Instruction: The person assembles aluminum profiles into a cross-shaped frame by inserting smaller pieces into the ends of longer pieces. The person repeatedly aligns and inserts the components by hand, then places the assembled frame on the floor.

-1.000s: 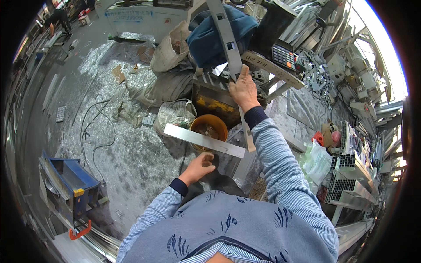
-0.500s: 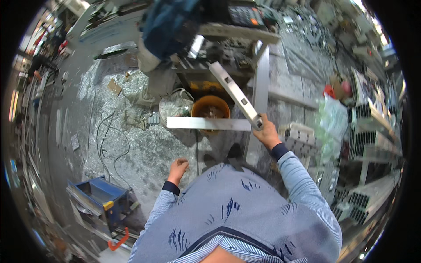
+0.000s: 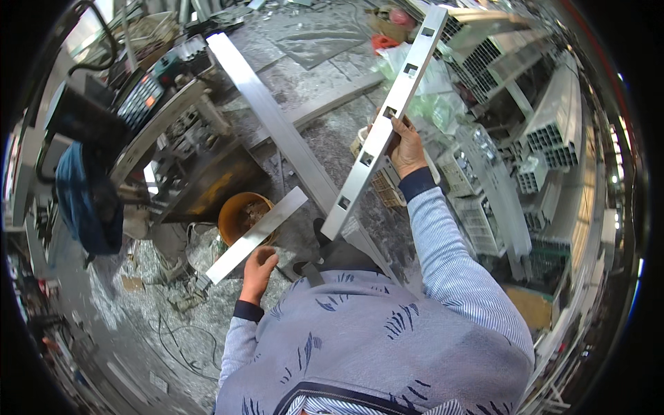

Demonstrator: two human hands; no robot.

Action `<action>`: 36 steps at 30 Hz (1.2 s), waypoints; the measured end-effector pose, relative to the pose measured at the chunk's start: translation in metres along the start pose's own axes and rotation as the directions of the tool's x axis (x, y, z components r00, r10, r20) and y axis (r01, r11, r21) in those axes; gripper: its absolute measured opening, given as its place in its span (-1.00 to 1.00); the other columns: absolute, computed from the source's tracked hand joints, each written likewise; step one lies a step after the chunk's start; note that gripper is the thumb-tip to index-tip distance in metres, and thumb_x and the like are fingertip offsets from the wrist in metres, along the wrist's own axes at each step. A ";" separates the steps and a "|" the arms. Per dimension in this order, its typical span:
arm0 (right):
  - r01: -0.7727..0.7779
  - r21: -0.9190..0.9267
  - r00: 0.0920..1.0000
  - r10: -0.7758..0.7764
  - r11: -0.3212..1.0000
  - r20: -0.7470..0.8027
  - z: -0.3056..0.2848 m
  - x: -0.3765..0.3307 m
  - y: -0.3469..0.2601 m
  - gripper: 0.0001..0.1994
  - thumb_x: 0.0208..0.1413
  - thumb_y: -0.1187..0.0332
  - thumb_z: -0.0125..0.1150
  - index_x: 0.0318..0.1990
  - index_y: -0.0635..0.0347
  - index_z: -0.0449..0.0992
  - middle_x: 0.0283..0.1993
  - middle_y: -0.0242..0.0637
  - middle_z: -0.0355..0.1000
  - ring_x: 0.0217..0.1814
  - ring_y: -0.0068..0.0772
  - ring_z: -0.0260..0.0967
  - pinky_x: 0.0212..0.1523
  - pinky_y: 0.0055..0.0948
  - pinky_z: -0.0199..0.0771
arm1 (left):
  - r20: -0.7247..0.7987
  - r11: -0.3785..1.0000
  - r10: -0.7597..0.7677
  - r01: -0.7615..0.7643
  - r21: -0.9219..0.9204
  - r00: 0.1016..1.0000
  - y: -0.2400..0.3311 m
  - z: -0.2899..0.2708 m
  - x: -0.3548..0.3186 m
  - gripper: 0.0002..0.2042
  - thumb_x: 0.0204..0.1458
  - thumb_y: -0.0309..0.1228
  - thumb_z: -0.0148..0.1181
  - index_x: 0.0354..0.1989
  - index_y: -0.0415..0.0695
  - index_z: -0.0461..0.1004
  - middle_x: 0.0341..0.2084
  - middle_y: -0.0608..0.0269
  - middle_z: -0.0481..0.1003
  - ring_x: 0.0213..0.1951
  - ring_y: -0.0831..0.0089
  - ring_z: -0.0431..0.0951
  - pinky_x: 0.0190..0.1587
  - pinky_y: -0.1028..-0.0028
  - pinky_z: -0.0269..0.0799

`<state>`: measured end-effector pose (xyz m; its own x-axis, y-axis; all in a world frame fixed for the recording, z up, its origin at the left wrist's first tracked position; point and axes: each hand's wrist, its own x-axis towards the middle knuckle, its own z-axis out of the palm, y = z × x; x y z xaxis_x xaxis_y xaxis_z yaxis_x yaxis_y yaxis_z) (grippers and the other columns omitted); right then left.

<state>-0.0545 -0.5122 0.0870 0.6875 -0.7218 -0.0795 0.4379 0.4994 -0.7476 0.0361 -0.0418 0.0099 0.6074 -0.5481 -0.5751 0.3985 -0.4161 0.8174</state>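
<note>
My right hand (image 3: pixel 407 146) is wrapped round a long silver metal bar (image 3: pixel 375 140) with several square holes along its face. The bar slants from far right down to a near end beside my foot. My left hand (image 3: pixel 259 272), loosely curled with thumb and fingers apart, holds nothing that I can see. Just beyond it a short plain metal bar (image 3: pixel 257 236) lies across the near side of an orange bucket (image 3: pixel 228 220). Whether my left hand touches that bar I cannot tell. Scraps lie inside the bucket.
A long metal beam (image 3: pixel 273 114) runs diagonally past my feet. On the right are plastic crates (image 3: pixel 477 225) and stacks of square tubing (image 3: pixel 553 142). At the left stands a workbench (image 3: pixel 149 135) with a blue cloth (image 3: pixel 86 200) beside it. A black cable (image 3: pixel 181 349) curls across the floor.
My view has turned to the right. My right hand has carried the holed bar away from the plain bar and swung its far end rightward. My left hand now appears closer to the plain bar.
</note>
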 end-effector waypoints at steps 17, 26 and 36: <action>-0.185 -0.197 0.971 0.210 0.963 0.113 0.073 -0.035 0.059 -0.59 0.18 0.56 0.17 0.20 0.32 0.35 0.04 -0.01 0.49 0.04 0.03 0.54 0.24 0.06 0.53 | 0.183 0.934 0.227 -0.267 0.236 0.957 0.068 0.067 0.032 -0.40 0.03 -0.38 0.44 0.26 -0.28 0.41 0.04 -0.12 0.56 0.01 0.07 0.60 0.09 0.27 0.49; 0.762 -0.359 0.437 -0.019 0.540 0.899 0.328 -0.058 0.171 -0.10 0.01 0.48 0.44 0.52 -0.21 0.13 -0.17 -0.13 0.43 -0.21 -0.05 0.51 -0.22 -0.15 0.58 | -0.303 0.970 0.211 -0.159 0.186 0.930 0.044 0.037 -0.001 -0.40 0.09 -0.29 0.41 0.30 -0.19 0.39 0.16 -0.03 0.48 0.01 0.15 0.59 0.04 0.30 0.53; 0.915 -0.402 0.396 0.113 0.036 0.911 0.410 -0.051 0.265 -0.20 0.11 0.54 0.16 0.53 -0.31 0.15 -0.22 -0.03 0.41 -0.28 -0.02 0.56 -0.31 -0.17 0.66 | -0.395 0.993 -0.039 -0.007 -0.115 0.918 -0.046 0.013 -0.042 -0.56 0.19 -0.36 0.33 0.21 -0.25 0.47 0.07 0.04 0.58 0.05 0.30 0.62 0.08 0.36 0.54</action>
<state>0.2638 -0.1462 0.1638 0.8496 0.2071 0.4850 0.4117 -0.8353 -0.3644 -0.0165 -0.0095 -0.0040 0.8132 -0.2003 -0.5464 0.4706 -0.3259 0.8200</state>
